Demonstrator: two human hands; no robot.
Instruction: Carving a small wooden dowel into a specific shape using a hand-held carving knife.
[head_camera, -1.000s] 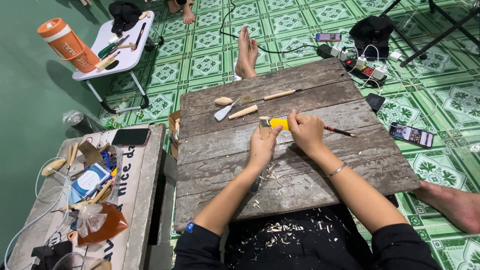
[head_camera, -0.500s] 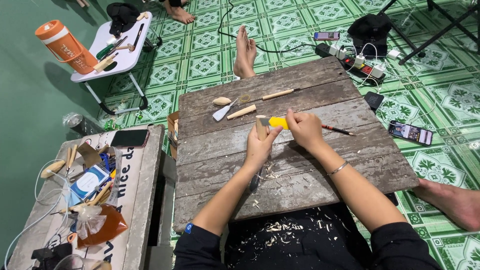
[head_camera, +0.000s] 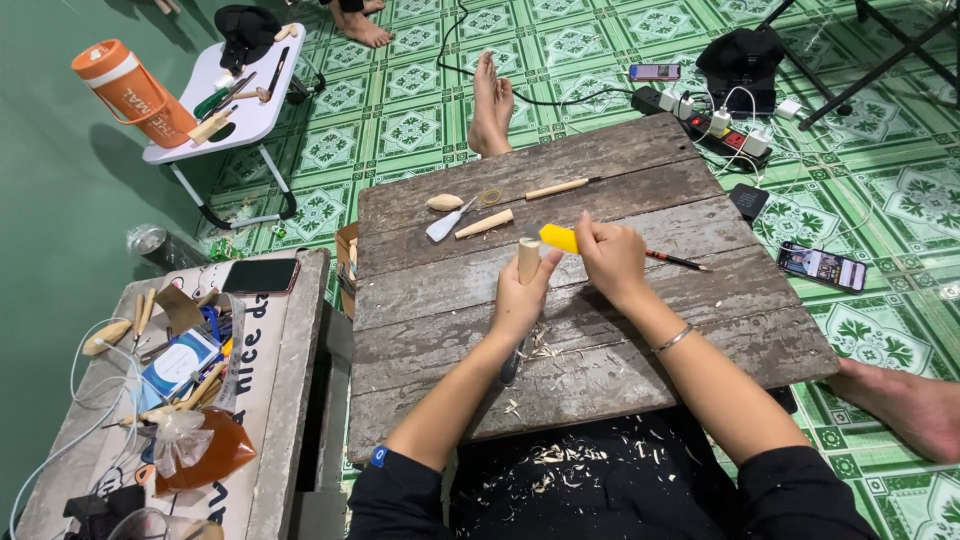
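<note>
Shavings (head_camera: 545, 350) litter the wooden board (head_camera: 700, 330); a pencil (head_camera: 678, 261) lies right, carved spoons (head_camera: 446, 202) far. Left hand (head_camera: 520, 300) clenches an upright wood piece (head_camera: 528, 258) mid-board; right hand (head_camera: 612, 260) grips a yellow-handled knife (head_camera: 558, 237) against its top.

Single head-worn view, looking steeply down and forward from above the lap onto the wooden board (head_camera: 600, 300), hands close at centre frame, green tiled floor (head_camera: 400, 130) and side table (head_camera: 270, 400) at the edges.
</note>
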